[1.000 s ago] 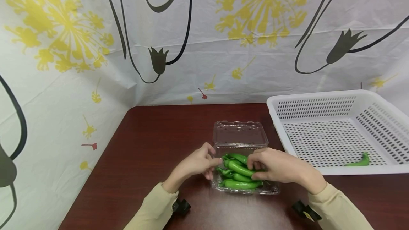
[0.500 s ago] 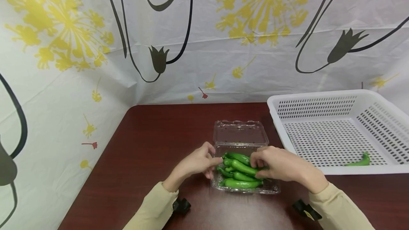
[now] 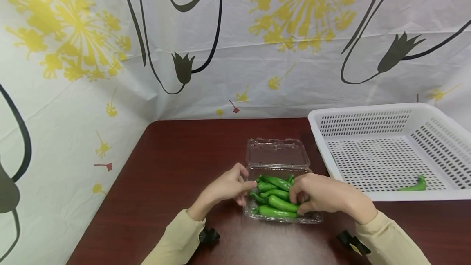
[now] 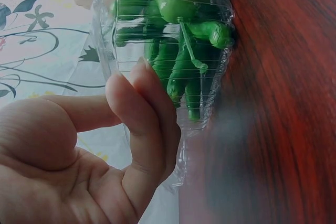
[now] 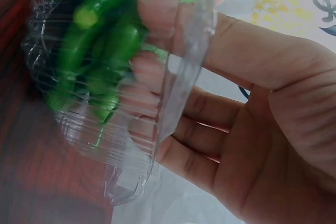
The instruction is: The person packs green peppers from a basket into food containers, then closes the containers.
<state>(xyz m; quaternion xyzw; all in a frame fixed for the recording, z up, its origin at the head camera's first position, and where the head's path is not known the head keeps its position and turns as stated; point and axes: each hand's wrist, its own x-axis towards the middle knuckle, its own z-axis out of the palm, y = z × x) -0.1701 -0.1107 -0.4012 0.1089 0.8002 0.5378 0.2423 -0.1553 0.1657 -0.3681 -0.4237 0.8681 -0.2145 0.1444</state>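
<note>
A hinged clear plastic clamshell box [image 3: 313, 218] sits on the table, with several green chili peppers [image 3: 277, 212] lying crosswise in it. Its lid [image 3: 277, 153] is folded back, away from me. At the box's left wall my left hand [image 3: 229, 185] pinches the plastic, the fingers outside. My left hand [image 4: 79, 156] also fills the lower left of the left wrist view. From the right my right hand [image 3: 320, 191] reaches over the rim, its curled thumb and fingers on a pepper's right end. Through the clear wall, the right wrist view shows those fingertips [image 5: 155, 11] among the peppers.
To the right stands a white perforated plastic basket [image 3: 321, 146] with one green pepper [image 3: 416, 185] in its near part. Behind the dark red wooden table [image 3: 176, 162] hangs a patterned white cloth [image 3: 235, 72].
My right hand has shifted slightly toward me inside the box, and the peppers under it have been rearranged, one moving nearer the front. The left hand has stayed at the left wall.
</note>
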